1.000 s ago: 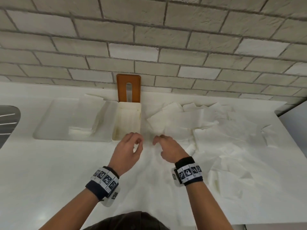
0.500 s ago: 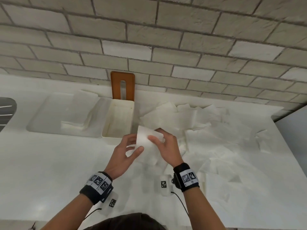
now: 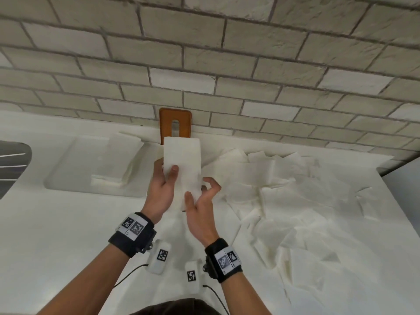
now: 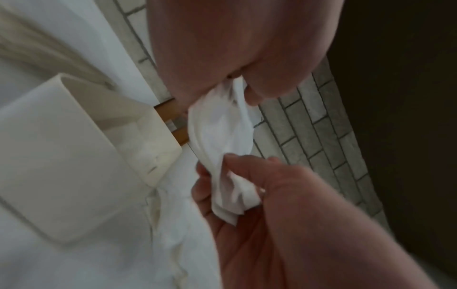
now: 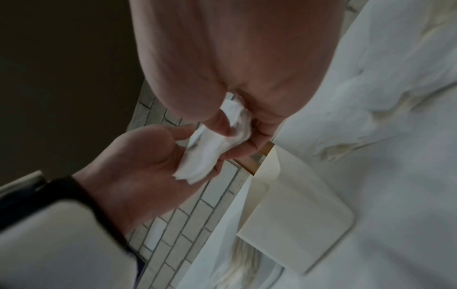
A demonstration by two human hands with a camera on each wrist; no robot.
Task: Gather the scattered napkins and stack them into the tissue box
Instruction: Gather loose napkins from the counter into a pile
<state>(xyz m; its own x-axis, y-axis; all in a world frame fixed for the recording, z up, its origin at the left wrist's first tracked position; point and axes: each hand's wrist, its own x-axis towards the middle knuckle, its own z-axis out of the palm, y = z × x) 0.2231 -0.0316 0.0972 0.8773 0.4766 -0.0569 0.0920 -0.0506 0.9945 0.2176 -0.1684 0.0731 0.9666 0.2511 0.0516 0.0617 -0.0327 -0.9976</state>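
Observation:
I hold one white napkin (image 3: 181, 155) up lengthwise over the counter. My left hand (image 3: 168, 169) pinches its left edge, thumb on the front. My right hand (image 3: 200, 192) grips its lower end with curled fingers. The left wrist view shows the napkin (image 4: 222, 136) pinched by both hands beside the cream tissue box (image 4: 61, 156), whose inside holds no napkin that I can see. The right wrist view shows the same napkin (image 5: 205, 156) and box (image 5: 296, 224). In the head view the napkin and my left hand hide most of the box. Scattered napkins (image 3: 284, 189) cover the counter to the right.
The orange box lid (image 3: 175, 114) leans upright on the brick wall behind the napkin. A shallow white tray (image 3: 75, 169) left of the box holds folded napkins (image 3: 118, 164). A dark surface (image 3: 13, 164) lies at the far left. The counter ends at the right (image 3: 386, 169).
Both hands went from the bare counter to picking up a napkin. They have now raised it and drawn it out lengthwise in front of the box.

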